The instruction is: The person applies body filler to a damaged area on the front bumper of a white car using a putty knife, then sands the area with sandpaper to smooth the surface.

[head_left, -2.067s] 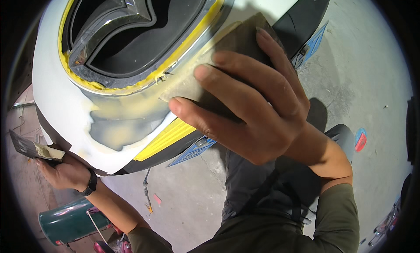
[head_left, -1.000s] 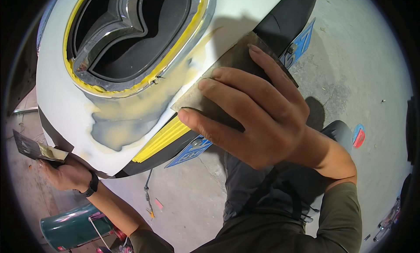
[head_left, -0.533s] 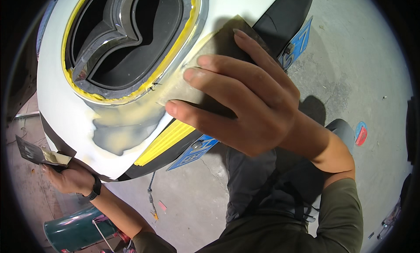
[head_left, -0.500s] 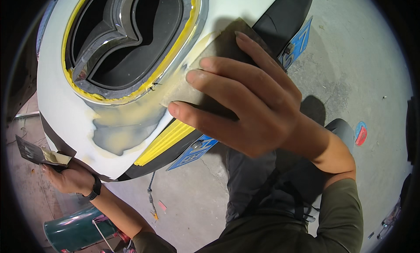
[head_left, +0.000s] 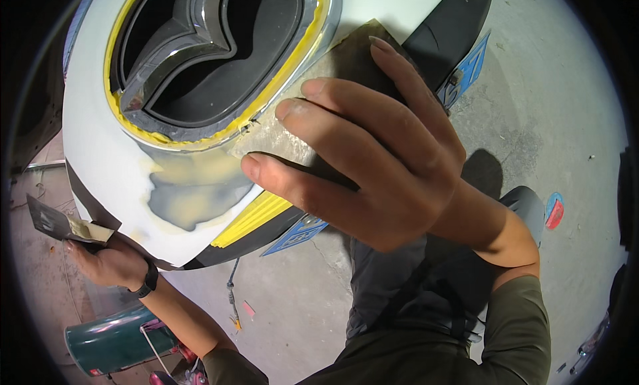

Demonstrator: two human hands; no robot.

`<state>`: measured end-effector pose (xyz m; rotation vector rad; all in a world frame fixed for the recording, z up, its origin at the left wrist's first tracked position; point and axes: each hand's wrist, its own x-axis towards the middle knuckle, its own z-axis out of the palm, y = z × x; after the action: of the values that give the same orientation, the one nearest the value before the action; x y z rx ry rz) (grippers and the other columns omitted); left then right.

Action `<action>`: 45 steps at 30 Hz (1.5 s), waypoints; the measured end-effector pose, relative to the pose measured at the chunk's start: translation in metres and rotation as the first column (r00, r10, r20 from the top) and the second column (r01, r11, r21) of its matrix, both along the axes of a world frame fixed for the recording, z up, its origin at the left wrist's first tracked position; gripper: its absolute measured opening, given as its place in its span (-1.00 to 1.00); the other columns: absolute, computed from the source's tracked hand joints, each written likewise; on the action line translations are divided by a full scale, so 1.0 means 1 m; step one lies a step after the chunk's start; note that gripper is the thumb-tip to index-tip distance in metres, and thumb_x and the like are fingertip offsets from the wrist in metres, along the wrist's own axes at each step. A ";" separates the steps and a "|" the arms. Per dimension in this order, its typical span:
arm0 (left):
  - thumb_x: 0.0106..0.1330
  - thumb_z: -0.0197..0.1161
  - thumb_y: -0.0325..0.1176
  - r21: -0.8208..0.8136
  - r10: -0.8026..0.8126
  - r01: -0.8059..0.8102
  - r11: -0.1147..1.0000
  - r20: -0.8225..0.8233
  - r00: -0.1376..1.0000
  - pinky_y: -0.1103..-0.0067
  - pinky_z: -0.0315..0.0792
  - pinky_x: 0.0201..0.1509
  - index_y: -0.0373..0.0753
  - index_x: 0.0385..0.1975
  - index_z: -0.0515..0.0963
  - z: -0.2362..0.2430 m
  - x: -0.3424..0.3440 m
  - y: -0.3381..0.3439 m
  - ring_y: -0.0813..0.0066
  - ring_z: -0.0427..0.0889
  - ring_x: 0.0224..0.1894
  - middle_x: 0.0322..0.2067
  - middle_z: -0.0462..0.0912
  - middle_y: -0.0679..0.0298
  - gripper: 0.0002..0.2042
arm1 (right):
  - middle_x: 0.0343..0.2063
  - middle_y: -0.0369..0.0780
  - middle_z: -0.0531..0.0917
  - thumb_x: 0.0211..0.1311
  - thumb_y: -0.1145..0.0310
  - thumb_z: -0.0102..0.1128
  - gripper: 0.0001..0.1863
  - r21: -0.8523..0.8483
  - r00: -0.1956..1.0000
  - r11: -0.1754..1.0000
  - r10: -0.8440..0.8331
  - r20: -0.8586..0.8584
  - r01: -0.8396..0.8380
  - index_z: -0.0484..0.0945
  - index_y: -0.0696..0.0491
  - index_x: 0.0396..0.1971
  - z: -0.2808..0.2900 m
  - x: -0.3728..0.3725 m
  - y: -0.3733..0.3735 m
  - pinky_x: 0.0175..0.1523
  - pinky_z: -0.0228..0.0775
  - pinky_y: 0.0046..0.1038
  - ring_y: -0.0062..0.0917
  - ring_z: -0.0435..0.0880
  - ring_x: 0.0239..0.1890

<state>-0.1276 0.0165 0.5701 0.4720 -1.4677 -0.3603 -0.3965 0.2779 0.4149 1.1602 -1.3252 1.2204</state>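
My right hand (head_left: 393, 159) holds a wide, flat putty spreader (head_left: 356, 55) with fingers spread across its back. The spreader lies against the white car panel (head_left: 100, 132), beside the round emblem recess. Yellow masking tape (head_left: 206, 141) rings the recess, around a chrome emblem (head_left: 206, 25). Below the ring, smooth beige and grey filler patches (head_left: 186, 195) cover part of the panel. At the lower left, my left hand (head_left: 116, 262) grips a dark flat scraper (head_left: 48, 217) carrying a lump of beige putty (head_left: 83, 230). The spreader's working edge is partly hidden by my fingers.
A yellow-taped strip (head_left: 256, 218) runs along the panel's lower edge, above a blue plate (head_left: 293, 237). A dark green cylinder (head_left: 110, 342) lies at the lower left. A hose end (head_left: 233, 305) rests on the concrete floor, and a red-and-blue round piece (head_left: 554, 210) lies right.
The spreader in my right hand has slid a little left and down along the taped ring. The view has shifted slightly. My left hand still grips the scraper with putty.
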 end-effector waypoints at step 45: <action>0.56 0.11 -0.29 -0.016 -0.171 0.170 0.985 -0.080 0.982 0.20 0.54 0.30 -0.49 0.16 0.53 0.006 0.007 -0.013 0.17 0.59 0.17 0.19 0.55 0.02 -0.62 | -0.03 -0.36 0.67 0.07 -0.02 0.53 -0.56 0.209 0.999 0.977 -0.036 -0.008 0.037 0.75 -0.43 0.02 -0.016 0.013 0.020 0.36 0.48 0.09 -0.51 0.64 0.13</action>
<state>-0.1209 0.0039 0.5758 0.3209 -1.4338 -0.5030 -0.3836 0.2981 0.3988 1.2787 -1.4930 1.0698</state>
